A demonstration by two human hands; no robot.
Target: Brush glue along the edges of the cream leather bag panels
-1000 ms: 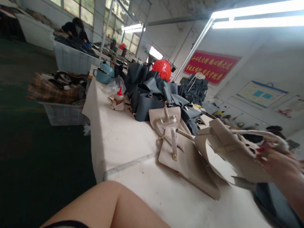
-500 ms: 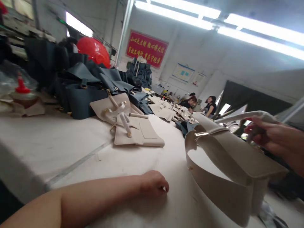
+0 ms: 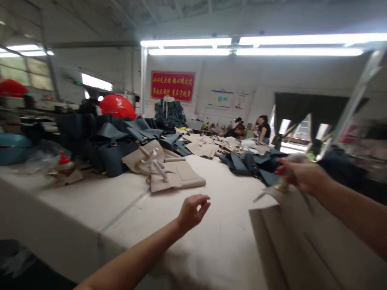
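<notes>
My right hand (image 3: 302, 173) is closed around the handle of a beige handbag (image 3: 290, 237), which hangs at the lower right and is smeared by motion. A gold fitting shows just under those fingers. Over the white table (image 3: 220, 237), my left hand (image 3: 193, 213) is loosely curved and holds nothing, with a gap between thumb and fingers. Beyond it lie beige bag pieces (image 3: 178, 175) with handles and gold fittings, nearest to my left hand but apart from it.
Dark blue bags (image 3: 115, 155) are heaped at the left, beside a red-capped bottle (image 3: 64, 165). More dark blue pieces (image 3: 248, 163) lie right of centre. Beige pieces (image 3: 205, 147) cover the table's far part. A person (image 3: 263, 129) is at the back.
The view has levelled. My right hand has turned the beige handbag, so its open side no longer shows. My left hand has lifted from the table, and its fingers have loosened.
</notes>
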